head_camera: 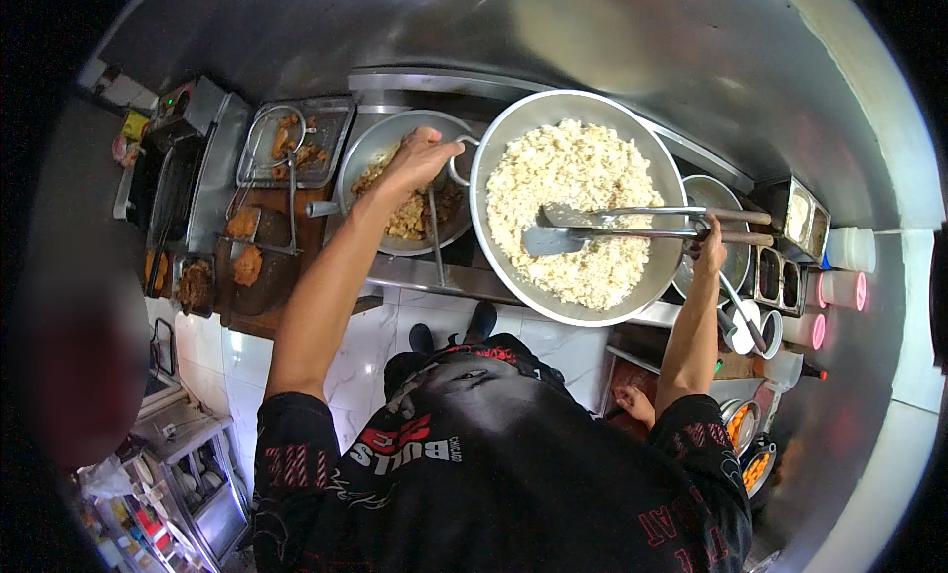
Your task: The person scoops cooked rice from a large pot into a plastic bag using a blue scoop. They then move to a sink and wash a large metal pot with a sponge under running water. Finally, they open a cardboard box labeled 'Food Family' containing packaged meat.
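A large round metal pan (670, 181) full of fried rice (585, 166) stands before me. Two long-handled metal spatulas (555, 241) lie with their blades in the rice and their wooden handles over the right rim. My right hand (709, 243) is at the pan's right edge, against the spatula shafts; its fingers are partly hidden. Over a wok (363, 147) holding browned chopped food (407, 221) is my left hand (428, 155), its fingers near the big pan's left loop handle (459, 175). Whether they touch the handle is unclear. A ladle or spatula shaft (435, 236) leans across the wok's front rim.
At left are a metal tray (337, 140) with fried pieces and a strainer, and a wooden board (278, 240) with fried food. On the right stand another wok (711, 192), sauce containers (778, 277) and plastic tubs (848, 249). Another person's hand (637, 404) shows at lower right.
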Demonstrator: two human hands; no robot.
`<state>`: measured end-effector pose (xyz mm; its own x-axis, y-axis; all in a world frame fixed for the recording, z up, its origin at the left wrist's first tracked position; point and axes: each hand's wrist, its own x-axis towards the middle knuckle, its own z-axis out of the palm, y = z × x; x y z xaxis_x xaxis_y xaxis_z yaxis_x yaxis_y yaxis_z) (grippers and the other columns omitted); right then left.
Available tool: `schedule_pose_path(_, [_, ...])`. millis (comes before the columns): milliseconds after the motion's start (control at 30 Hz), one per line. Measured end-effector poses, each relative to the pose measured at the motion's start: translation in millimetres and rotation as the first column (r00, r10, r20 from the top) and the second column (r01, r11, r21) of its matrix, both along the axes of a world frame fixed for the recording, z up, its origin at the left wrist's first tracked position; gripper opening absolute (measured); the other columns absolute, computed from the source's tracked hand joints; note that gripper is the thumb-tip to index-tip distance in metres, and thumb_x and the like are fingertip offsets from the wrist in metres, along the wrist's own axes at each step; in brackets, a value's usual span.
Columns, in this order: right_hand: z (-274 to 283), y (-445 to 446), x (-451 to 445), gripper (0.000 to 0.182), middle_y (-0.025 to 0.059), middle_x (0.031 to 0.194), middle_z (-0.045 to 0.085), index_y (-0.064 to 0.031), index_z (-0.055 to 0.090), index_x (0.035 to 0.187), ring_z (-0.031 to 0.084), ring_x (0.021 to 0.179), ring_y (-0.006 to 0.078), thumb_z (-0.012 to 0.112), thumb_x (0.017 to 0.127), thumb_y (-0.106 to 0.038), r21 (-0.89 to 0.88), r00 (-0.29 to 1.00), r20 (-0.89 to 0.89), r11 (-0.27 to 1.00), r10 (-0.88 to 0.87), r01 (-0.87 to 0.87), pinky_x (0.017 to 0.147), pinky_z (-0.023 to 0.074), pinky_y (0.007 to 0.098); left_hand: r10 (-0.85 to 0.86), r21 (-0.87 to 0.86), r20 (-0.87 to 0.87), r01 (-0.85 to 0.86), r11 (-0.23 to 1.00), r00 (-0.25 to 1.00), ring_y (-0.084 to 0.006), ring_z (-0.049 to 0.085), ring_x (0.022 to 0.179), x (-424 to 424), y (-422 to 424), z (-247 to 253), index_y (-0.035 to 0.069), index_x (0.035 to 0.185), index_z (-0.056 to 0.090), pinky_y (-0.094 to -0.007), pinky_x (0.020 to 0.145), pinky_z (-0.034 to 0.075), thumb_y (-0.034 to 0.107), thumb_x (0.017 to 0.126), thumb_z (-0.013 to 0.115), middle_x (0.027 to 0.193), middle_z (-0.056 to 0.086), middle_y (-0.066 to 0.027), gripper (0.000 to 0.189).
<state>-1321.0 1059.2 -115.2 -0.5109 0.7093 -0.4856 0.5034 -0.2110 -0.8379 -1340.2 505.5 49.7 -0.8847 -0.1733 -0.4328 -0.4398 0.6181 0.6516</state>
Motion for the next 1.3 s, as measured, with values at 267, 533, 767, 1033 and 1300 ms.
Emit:
schedule_pose_path(267, [-3.9, -1.2, 44.5, 0.067, 0.012, 0.071, 0.062, 0.0028, 0.067, 0.09, 0.06, 0.067, 0.0287, 0.077, 0.064, -0.058, 0.371, 0.997, -0.017, 0.925, -0.081, 0.082, 0.066, 0.0504, 0.041, 0.02, 0.23, -0.224, 0.033, 0.973, 0.974, -0.0191, 0.055, 0.108, 121.3, -98.6, 121.8, 0.007, 0.115, 0.061, -0.0319, 0.088, 0.044, 0.04, 0.091, 0.061, 0.121, 0.057, -0.0084, 0.041])
schedule_pose_path(533, [118.2, -228.7, 102.0, 0.06, 0.0229, 0.12, 0.047, 0.0054, 0.049, 0.124, 0.047, 0.112, 0.0334, 0.073, 0.08, -0.027, 0.781, 0.935, -0.344, 0.581, 0.09, 0.231, 0.092, 0.0445, 0.0446, 0.352, 0.443, -0.296, -0.199, 0.874, 0.888, -0.0123, 0.058, 0.096, 359.6, -264.3, 177.6, 0.005, 0.116, 0.061, -0.0273, 0.085, 0.045, 0.03, 0.095, 0.056, 0.108, 0.063, -0.006, 0.033])
schedule_pose_path(767, [254.4, -547.5, 205.6, 0.042, 0.0135, 0.121, 0.055, -0.0005, 0.053, 0.124, 0.05, 0.115, 0.0244, 0.067, 0.085, -0.007, 0.532, 0.566, -0.686, 0.846, 0.458, -0.039, 0.099, 0.041, 0.0381, 0.799, 0.646, -0.178, -0.545, 0.535, 0.574, -0.013, 0.057, 0.092, 569.1, -380.3, 130.9, 0.004, 0.111, 0.062, -0.0269, 0.083, 0.044, 0.026, 0.093, 0.059, 0.107, 0.063, -0.0054, 0.028])
schedule_pose_path(1033, [299.2, -857.8, 411.7, 0.025, 0.0092, 0.109, 0.06, -0.0031, 0.063, 0.105, 0.056, 0.103, 0.0208, 0.065, 0.081, 0.001, 0.624, -0.264, -0.701, 0.391, 0.662, -0.676, 0.089, 0.0453, 0.0327, 0.936, 0.489, -0.095, -0.803, 0.34, 0.338, -0.0137, 0.059, 0.085, 775.6, -390.3, 99.0, 0.007, 0.105, 0.064, -0.0286, 0.077, 0.046, 0.028, 0.088, 0.064, 0.098, 0.066, -0.0034, 0.027])
schedule_pose_path(1300, [311.7, -970.2, 624.5, 0.013, 0.0089, 0.097, 0.065, -0.0015, 0.065, 0.099, 0.061, 0.091, 0.0176, 0.062, 0.087, -0.002, 0.549, -0.659, -0.65, -0.366, 0.379, -0.751, 0.081, 0.0478, 0.0289, 0.989, 0.508, -0.138, -0.861, 0.022, -0.057, -0.0173, 0.06, 0.091, 932.8, -363.7, 100.7, 0.004, 0.107, 0.063, -0.0307, 0.081, 0.047, 0.027, 0.092, 0.061, 0.102, 0.066, -0.0064, 0.028])
